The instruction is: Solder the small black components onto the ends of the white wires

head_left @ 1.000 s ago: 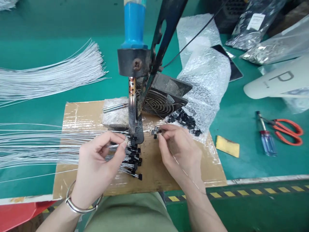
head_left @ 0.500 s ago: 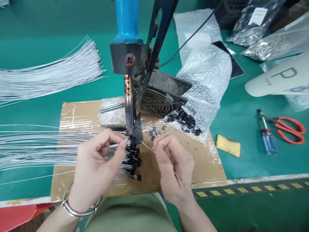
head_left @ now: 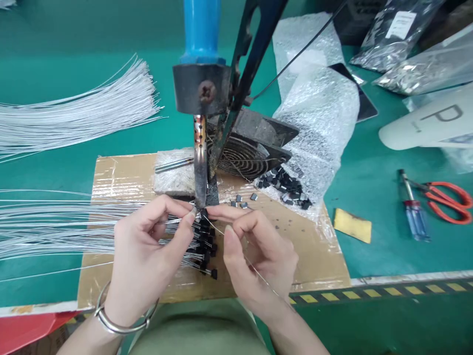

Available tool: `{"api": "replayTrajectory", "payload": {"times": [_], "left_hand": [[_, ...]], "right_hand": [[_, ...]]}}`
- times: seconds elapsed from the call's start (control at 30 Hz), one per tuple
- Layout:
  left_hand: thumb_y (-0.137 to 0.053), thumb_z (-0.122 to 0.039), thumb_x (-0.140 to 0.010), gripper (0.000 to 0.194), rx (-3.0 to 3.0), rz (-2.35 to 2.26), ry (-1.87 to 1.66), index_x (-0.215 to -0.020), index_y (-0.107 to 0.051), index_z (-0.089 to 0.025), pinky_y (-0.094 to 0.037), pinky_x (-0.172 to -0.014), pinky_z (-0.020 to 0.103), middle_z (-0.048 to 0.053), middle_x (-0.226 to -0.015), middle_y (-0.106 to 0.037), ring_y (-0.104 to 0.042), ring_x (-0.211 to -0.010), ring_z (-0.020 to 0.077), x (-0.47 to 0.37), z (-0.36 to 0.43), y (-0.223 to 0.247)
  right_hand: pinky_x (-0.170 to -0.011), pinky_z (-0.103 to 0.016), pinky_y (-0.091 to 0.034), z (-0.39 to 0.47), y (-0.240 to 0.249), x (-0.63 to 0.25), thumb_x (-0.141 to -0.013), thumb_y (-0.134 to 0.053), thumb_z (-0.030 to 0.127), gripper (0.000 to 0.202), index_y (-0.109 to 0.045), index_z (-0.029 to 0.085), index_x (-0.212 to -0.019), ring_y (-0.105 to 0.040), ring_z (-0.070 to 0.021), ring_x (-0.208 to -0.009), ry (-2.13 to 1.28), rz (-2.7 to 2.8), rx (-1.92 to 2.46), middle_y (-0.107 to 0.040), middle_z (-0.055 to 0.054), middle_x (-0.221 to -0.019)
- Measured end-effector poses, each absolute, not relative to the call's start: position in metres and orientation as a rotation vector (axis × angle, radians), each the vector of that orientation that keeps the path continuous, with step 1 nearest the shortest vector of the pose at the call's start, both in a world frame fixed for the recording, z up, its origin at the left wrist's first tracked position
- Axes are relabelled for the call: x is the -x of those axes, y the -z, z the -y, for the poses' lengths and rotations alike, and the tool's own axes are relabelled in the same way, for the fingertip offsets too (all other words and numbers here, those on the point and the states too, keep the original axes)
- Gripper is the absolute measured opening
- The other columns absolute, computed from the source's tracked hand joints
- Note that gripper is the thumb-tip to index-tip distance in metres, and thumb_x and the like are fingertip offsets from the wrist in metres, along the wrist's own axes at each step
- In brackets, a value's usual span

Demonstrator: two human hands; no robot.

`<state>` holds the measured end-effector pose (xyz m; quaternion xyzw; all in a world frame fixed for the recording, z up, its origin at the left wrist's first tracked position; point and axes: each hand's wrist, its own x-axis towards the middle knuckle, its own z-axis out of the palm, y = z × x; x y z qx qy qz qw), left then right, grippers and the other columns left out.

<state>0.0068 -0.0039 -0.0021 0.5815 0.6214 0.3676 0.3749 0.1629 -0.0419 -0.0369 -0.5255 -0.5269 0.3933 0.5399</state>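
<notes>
My left hand (head_left: 148,256) is closed in a pinch on a thin white wire beside the tip of an upright soldering iron (head_left: 200,182). My right hand (head_left: 264,256) has a strand of solder wire (head_left: 263,280) running through its curled fingers, its end near the iron's tip. The index finger of that hand reaches to a small black part (head_left: 203,214) under the tip. Below lies a row of white wires (head_left: 44,231) ending in small black connectors (head_left: 207,246). The exact contact at the tip is partly hidden by fingers.
Cardboard (head_left: 314,256) covers the work spot. Behind the iron stand its black bracket (head_left: 254,54) and a fan (head_left: 244,155). Small black chips (head_left: 284,185) lie on bubble wrap (head_left: 318,118). At right are a yellow sponge (head_left: 353,226), screwdriver (head_left: 416,217) and red-handled pliers (head_left: 449,197). More wires (head_left: 92,116) lie at left.
My right hand has moved left, and its index finger has stretched out to the black part under the tip. The left hand keeps its pinch. The view has shifted slightly.
</notes>
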Motion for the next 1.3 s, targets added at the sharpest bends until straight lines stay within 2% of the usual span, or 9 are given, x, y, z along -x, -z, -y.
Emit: {"api": "replayTrajectory", "payload": {"times": [0.23,0.37,0.5,0.77,1.17,1.3], "left_hand": [[-0.076,-0.018,-0.084,0.011,-1.475,-1.588,-0.968,-0.075,-0.074,-0.024,-0.038,-0.050,0.019,-0.005,-0.079,-0.077,-0.062,-0.065,0.0091,-0.0064,0.0034,0.0016],[-0.076,-0.017,-0.084,0.011,-1.461,-1.575,-0.985,-0.076,-0.074,-0.024,-0.041,-0.053,0.018,-0.006,-0.081,-0.078,-0.064,-0.068,0.0087,-0.0062,0.0037,0.0007],[-0.077,-0.018,-0.083,0.010,-1.454,-1.593,-0.991,-0.076,-0.075,-0.024,-0.038,-0.050,0.018,-0.005,-0.082,-0.078,-0.067,-0.071,0.0098,-0.0064,0.0038,0.0011],[-0.077,-0.017,-0.083,0.011,-1.442,-1.577,-1.012,-0.075,-0.075,-0.025,-0.039,-0.050,0.018,-0.006,-0.082,-0.079,-0.066,-0.068,0.0087,-0.0060,0.0047,0.0014],[-0.077,-0.017,-0.083,0.011,-1.451,-1.571,-0.964,-0.075,-0.075,-0.024,-0.042,-0.052,0.019,-0.004,-0.081,-0.078,-0.064,-0.066,0.0092,-0.0040,0.0036,0.0035],[-0.078,-0.019,-0.083,0.010,-1.456,-1.582,-0.965,-0.075,-0.075,-0.023,-0.039,-0.050,0.019,-0.003,-0.081,-0.078,-0.065,-0.068,0.0103,-0.0053,0.0040,0.0022]], "right_hand": [[-0.093,-0.026,-0.061,0.0411,0.0370,-0.1629,-0.096,-0.063,0.008,0.021,-0.056,0.024,-0.085,-0.080,-0.0160,-0.108,-0.926,1.245,1.234,-0.082,-0.002,-0.119],[-0.091,-0.026,-0.062,0.0409,0.0368,-0.1610,-0.096,-0.063,0.007,0.021,-0.056,0.024,-0.085,-0.080,-0.0160,-0.107,-0.911,1.234,1.232,-0.082,-0.002,-0.118],[-0.092,-0.025,-0.061,0.0413,0.0363,-0.1595,-0.096,-0.063,0.007,0.021,-0.056,0.024,-0.085,-0.080,-0.0152,-0.107,-0.901,1.234,1.226,-0.082,-0.002,-0.117],[-0.097,-0.025,-0.060,0.0422,0.0357,-0.1601,-0.096,-0.064,0.007,0.021,-0.057,0.024,-0.085,-0.080,-0.0142,-0.109,-0.915,1.225,1.221,-0.082,0.000,-0.121],[-0.093,-0.026,-0.062,0.0415,0.0379,-0.1570,-0.095,-0.063,0.006,0.021,-0.058,0.023,-0.084,-0.081,-0.0158,-0.107,-0.899,1.219,1.235,-0.083,-0.003,-0.116],[-0.091,-0.024,-0.062,0.0400,0.0389,-0.1557,-0.094,-0.064,0.006,0.021,-0.058,0.023,-0.083,-0.082,-0.0152,-0.104,-0.881,1.204,1.246,-0.083,-0.003,-0.114]]}}
